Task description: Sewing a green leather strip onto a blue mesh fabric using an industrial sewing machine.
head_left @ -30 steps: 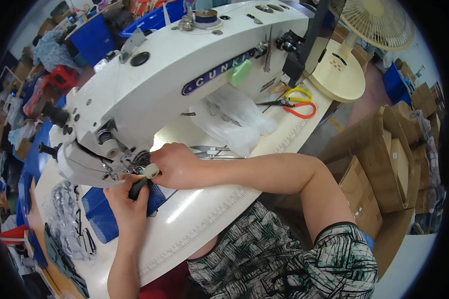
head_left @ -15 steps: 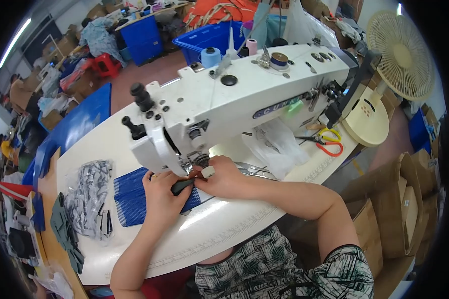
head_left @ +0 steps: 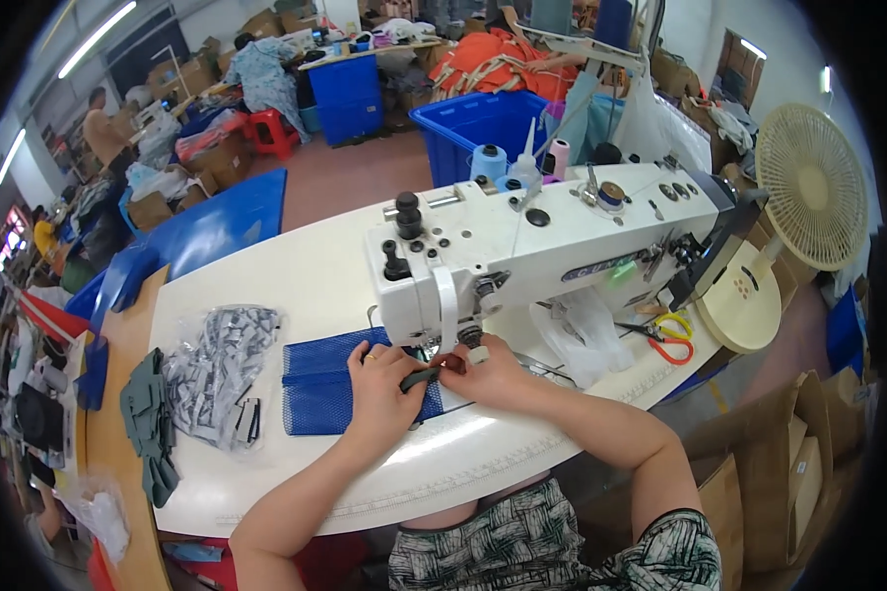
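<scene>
In the head view, the left hand (head_left: 384,389) is in front of the white sewing machine (head_left: 552,246). Its thumb and forefinger are pinching a dark strip (head_left: 419,378), which is beside the needle area, above the blue mesh (head_left: 310,389) lying on the white table (head_left: 340,497). The right hand (head_left: 498,379) is close to the other end of the strip; its fingers are bent, but a white knob (head_left: 478,354) covers part of them, so I cannot tell whether they are pinching.

To the left of the mesh, a clear plastic bag (head_left: 222,369) contains many grey and white pieces. Just beside it, dark green pieces (head_left: 148,424) are lying near the table edge. Under the machine arm there is a whitish plastic bag (head_left: 586,340) with small things, too unclear to name. Near it are scissors (head_left: 672,340) with yellow and red handles.

Behind the machine stands a blue tub (head_left: 434,128); its bottom is hidden, so I cannot tell its full content. At the right, an open cardboard box (head_left: 744,428) contains a smaller, paler box (head_left: 806,483).
</scene>
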{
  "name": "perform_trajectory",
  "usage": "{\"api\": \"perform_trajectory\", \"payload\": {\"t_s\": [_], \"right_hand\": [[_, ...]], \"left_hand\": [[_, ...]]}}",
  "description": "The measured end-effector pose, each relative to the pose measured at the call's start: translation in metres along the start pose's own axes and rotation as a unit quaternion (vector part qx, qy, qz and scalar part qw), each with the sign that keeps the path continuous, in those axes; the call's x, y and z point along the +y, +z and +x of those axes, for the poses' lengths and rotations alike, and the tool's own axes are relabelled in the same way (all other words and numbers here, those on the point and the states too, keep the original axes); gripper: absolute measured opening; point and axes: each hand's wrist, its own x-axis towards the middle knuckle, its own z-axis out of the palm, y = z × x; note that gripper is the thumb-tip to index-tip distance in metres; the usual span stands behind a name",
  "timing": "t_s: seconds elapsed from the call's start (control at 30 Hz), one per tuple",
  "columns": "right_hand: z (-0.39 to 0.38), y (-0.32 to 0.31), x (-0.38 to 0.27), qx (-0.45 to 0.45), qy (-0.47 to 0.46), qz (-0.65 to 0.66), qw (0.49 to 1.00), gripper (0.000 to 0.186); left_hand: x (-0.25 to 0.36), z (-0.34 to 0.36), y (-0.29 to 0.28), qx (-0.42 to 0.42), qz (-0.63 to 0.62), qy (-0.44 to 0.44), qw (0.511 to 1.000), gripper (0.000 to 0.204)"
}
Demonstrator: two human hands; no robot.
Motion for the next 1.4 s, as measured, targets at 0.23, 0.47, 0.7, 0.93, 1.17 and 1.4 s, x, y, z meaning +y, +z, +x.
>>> {"api": "perform_trajectory", "payload": {"t_s": [0.23,0.47,0.7,0.93,1.17,1.4], "right_hand": [[-0.062,-0.068,-0.069,0.046,-0.164,-0.007,0.985,0.022],[-0.183,-0.200,-0.016,0.519,-0.093,-0.256,0.810,0.011],[-0.271,-0.365,0.165,0.640,0.224,-0.249,0.691,0.050],[-0.272,-0.467,0.277,0.523,0.233,-0.343,0.744,0.089],[-0.239,-0.504,0.287,0.520,0.275,-0.141,0.796,0.090],[-0.236,-0.508,0.309,0.558,0.311,-0.103,0.763,0.079]], "left_hand": [[0.001,0.000,0.000,0.006,0.013,0.006,1.000,0.009],[-0.002,0.000,0.003,0.025,0.015,0.021,0.999,0.009],[0.002,0.002,0.005,0.027,0.023,0.036,0.999,0.011],[-0.004,-0.004,0.005,0.023,0.026,0.037,0.999,0.015],[0.004,-0.001,0.004,0.023,0.003,0.009,1.000,0.009],[0.002,-0.004,0.003,0.020,0.013,0.006,1.000,0.010]]}}
